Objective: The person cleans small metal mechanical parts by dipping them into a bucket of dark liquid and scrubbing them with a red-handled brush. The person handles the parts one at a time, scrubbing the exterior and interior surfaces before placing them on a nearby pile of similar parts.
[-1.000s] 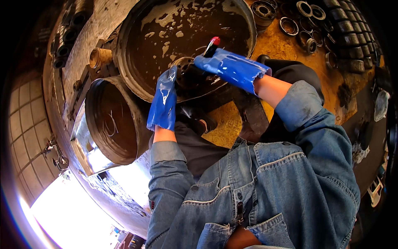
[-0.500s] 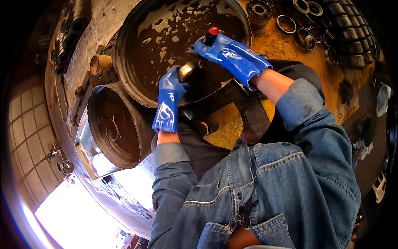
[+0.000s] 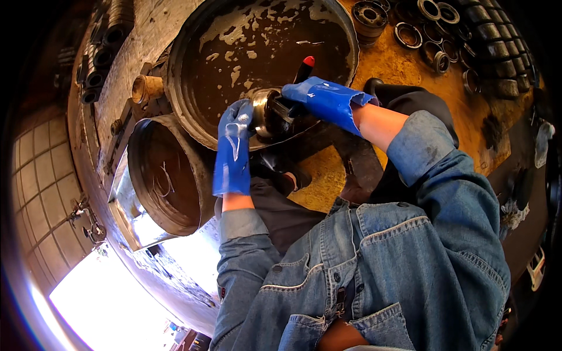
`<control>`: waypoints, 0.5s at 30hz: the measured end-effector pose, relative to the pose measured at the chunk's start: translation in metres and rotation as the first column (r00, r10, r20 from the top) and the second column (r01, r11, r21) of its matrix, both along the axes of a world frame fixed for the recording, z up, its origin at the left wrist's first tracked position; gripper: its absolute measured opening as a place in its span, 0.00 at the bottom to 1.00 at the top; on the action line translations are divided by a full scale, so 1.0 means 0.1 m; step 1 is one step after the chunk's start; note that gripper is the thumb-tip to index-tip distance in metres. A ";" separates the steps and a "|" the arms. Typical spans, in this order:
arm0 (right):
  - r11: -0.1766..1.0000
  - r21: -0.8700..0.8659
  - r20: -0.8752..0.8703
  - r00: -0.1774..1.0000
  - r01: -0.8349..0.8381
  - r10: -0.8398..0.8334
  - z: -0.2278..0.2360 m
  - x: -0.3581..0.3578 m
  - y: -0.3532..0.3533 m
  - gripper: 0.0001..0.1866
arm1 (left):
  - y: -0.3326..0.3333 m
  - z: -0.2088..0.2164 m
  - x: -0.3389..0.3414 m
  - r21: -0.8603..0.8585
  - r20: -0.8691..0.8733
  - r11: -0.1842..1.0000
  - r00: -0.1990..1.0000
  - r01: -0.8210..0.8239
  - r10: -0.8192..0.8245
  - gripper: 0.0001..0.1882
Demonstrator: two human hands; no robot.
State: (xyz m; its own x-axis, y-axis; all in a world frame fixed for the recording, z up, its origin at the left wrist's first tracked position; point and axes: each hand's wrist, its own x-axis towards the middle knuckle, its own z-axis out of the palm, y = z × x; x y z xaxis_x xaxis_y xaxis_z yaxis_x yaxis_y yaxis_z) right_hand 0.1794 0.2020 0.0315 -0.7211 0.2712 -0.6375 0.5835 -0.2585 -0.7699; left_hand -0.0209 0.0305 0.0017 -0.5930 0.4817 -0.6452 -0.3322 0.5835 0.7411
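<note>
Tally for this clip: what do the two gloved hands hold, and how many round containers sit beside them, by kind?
Blue-gloved hands: 2, the left hand and the right hand
Round metal part held between them: 1
Red-tipped black tool in the right hand: 1
Wide dark basin of liquid: 1
Empty metal drum: 1
Total: 6

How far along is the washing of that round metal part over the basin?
Done: several bearing rings already lie on the yellow bench. In hand: the left hand holds a round metal part over the basin of dark liquid, while the right hand works a red-tipped tool on it. Left: whether it is clean cannot be told.
</note>
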 end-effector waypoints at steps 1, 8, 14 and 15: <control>0.999 -0.045 -0.012 1.000 0.013 -0.014 0.05 0.02 -0.02 0.21 | -0.02 0.03 0.06 -0.034 -0.178 0.990 0.974 0.134 -0.138 0.29; 0.858 0.514 0.082 0.995 0.007 -0.057 -0.01 -0.16 0.06 0.29 | -0.08 -0.29 -0.08 -0.271 -0.526 0.914 0.749 0.303 -0.404 0.34; 0.896 0.371 -0.118 0.969 0.245 -0.216 -0.45 -0.26 0.19 0.25 | -0.07 -0.25 -0.06 0.052 -0.093 0.965 0.963 0.257 -0.252 0.24; 0.920 0.304 -0.145 0.967 0.245 -0.210 -0.42 -0.34 0.17 0.24 | -0.08 -0.25 -0.05 0.057 -0.104 0.966 0.964 0.253 -0.246 0.24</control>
